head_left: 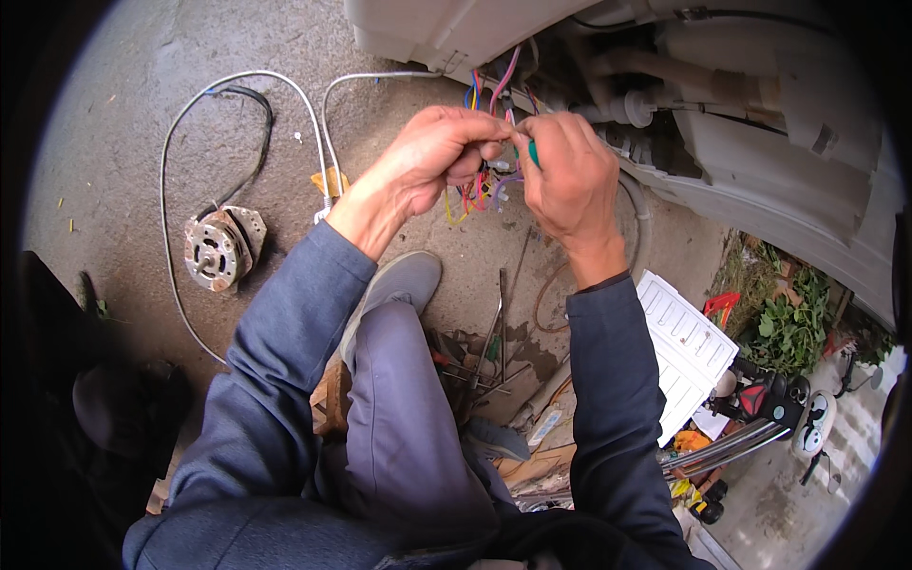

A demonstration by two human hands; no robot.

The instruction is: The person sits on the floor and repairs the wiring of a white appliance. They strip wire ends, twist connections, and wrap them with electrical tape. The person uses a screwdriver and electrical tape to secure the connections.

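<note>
A person's two bare hands meet below the edge of a white appliance casing (pixel 446 28), which lies over the upper right part of the view. The coloured wires (pixel 465 204) hang there, pink, yellow, red and purple, and the hands partly cover them. The left hand (pixel 446 157) has its grip pinched near the ends of these wires, but what is exactly between the fingertips cannot be told. The right hand (pixel 570 180) has its grip closed on a green piece (pixel 533 154), mostly hidden by the fingers.

On the concrete floor (pixel 285 38), to the left, stands a rusty electric motor (pixel 223 249) with a black lead (pixel 258 157); a grey cable (pixel 163 190) loops around it. A grey shoe (pixel 408 277) is beneath the left forearm. Between the legs and the right sleeve lie a screwdriver (pixel 502 294) and other tools. The right sleeve (pixel 617 361) stands in front of a white panel (pixel 689 332), and green leaves (pixel 793 323) grow beyond it.
</note>
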